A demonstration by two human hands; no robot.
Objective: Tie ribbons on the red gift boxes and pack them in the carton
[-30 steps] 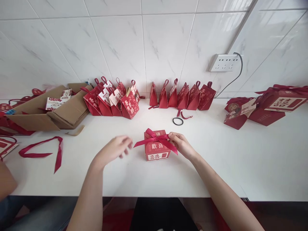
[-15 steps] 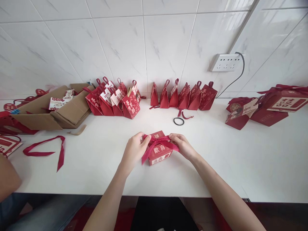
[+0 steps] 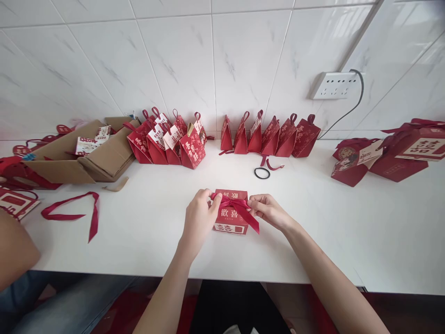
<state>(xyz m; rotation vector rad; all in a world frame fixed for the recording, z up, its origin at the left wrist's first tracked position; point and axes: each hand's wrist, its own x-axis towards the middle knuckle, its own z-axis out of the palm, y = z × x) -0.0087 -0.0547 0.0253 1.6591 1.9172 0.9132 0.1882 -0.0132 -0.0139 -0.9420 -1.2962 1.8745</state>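
A small red gift box (image 3: 231,218) with white characters stands on the white table (image 3: 313,232) in front of me. A red ribbon bow (image 3: 239,205) is tied across its top. My left hand (image 3: 200,219) is closed at the box's left side, its fingers pinching the bow's left loop. My right hand (image 3: 267,211) is closed on the bow's right loop, and a ribbon tail hangs down over the box's front right.
Two rows of red triangular gift bags (image 3: 167,141) (image 3: 271,137) stand by the tiled wall. A black hair tie (image 3: 262,173) lies behind the box. A flattened cardboard box (image 3: 83,157) and a loose red ribbon (image 3: 74,211) lie left. Larger red boxes (image 3: 392,155) sit right. Another person's arm (image 3: 14,250) shows at far left.
My left hand came in from the left and took hold of the bow. The box turned slightly and now sits square to me. My right hand stayed on the ribbon.
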